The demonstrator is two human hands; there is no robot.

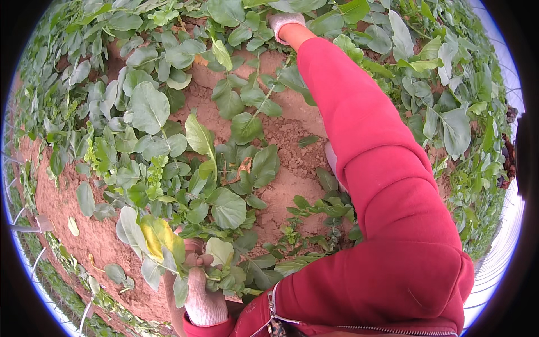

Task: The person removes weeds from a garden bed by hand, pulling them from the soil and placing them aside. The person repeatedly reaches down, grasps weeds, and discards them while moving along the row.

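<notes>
My left hand (202,282), in a whitish knit glove with brown fingers, is at the lower left, close to my body. Its fingers are closed around a bunch of leafy green stems (221,252), and a yellow-and-green leaf (156,236) sticks out on its left side. At the top, my right arm in a red sleeve stretches far out. Only the whitish glove of my right hand (288,23) shows there, among broad green leaves (227,12); its fingers are hidden, so any hold cannot be seen. Between the hands, leafy plants (227,206) grow from reddish soil (294,181).
Dense leafy plants (454,130) stand beyond my right arm. More foliage (147,105) spreads across the upper left. Along the left edge are a pale bent metal rod (25,228) and a small block (44,223). Pale ridged sheeting (497,257) curves along the right rim.
</notes>
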